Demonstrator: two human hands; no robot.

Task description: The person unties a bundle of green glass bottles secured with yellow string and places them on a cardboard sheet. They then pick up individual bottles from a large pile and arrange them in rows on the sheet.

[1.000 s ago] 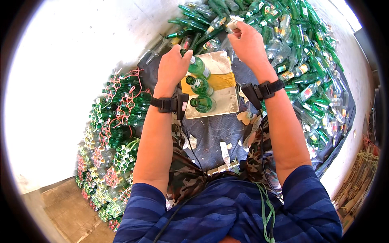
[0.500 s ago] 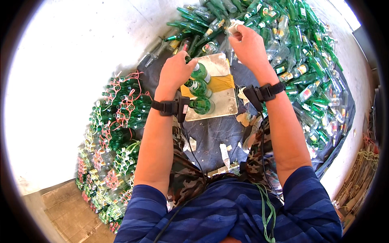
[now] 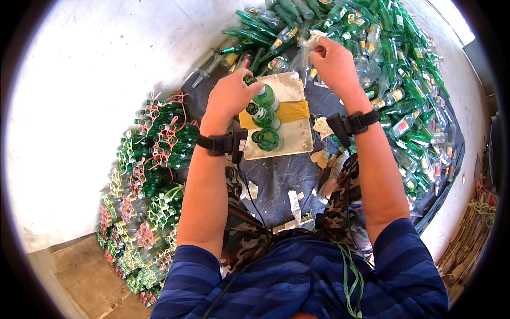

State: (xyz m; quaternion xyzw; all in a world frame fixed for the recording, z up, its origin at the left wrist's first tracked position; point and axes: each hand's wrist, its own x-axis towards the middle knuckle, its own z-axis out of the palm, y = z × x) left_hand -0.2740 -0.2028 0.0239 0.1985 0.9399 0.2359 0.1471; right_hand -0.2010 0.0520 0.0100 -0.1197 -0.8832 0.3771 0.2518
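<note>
I see a green glass bottle (image 3: 269, 99), its neck in the left grip (image 3: 249, 81), two more bottles (image 3: 268, 120) standing just right of that grip, and a crumpled whitish scrap (image 3: 316, 37) pinched in the right grip (image 3: 317, 48).

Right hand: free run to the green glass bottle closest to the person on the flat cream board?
Likely yes: nothing stands between the right hand and that green glass bottle over the flat cream board, though the hand holds a crumpled whitish scrap.

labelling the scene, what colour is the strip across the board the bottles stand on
The strip is mustard yellow; it shows best in the head view.
</note>
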